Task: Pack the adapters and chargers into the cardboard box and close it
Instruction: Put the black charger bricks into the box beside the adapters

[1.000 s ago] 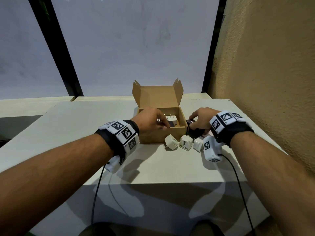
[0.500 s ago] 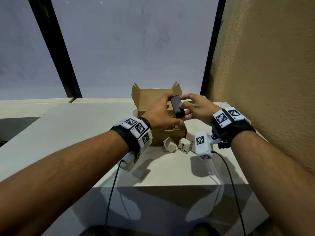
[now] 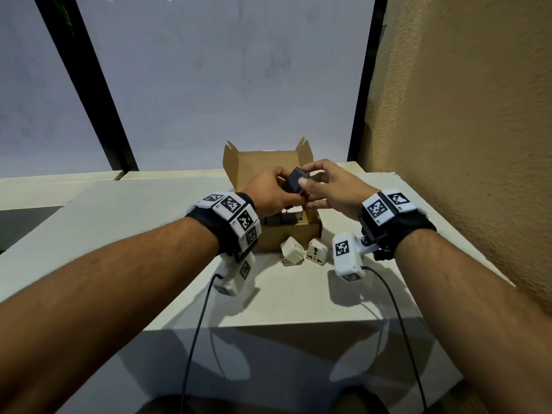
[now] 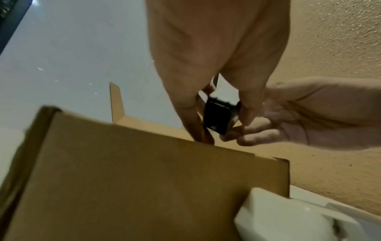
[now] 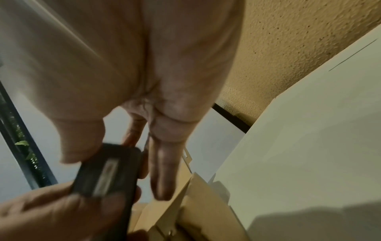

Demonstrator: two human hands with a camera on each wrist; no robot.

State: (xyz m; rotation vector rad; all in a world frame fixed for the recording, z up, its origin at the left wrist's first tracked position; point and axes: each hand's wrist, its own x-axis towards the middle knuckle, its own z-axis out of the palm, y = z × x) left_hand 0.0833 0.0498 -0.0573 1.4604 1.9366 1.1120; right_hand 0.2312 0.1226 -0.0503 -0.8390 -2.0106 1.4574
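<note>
Both hands hold one black charger (image 3: 296, 183) in the air above the open cardboard box (image 3: 294, 236). My left hand (image 3: 273, 195) pinches it from the left, my right hand (image 3: 331, 189) from the right with its thumb on the near face. The left wrist view shows the black charger (image 4: 221, 116) between fingertips above the box wall (image 4: 144, 176). Up close in the right wrist view, the black charger (image 5: 105, 172) is blurred. Dark chargers (image 3: 279, 219) lie inside the box. Two white adapters (image 3: 294, 251) (image 3: 317, 254) sit on the table in front of the box.
The box stands near the far right of a pale table (image 3: 134, 234). A rough tan wall (image 3: 463, 130) runs along the right side. Frosted window panes with black frames (image 3: 86, 85) rise behind. The wrist camera cables (image 3: 194, 339) hang over the table's front edge.
My right hand lifted the black charger from the table beside the box. My left hand left the box and joined it. Both now hold the charger above the box, turned slightly.
</note>
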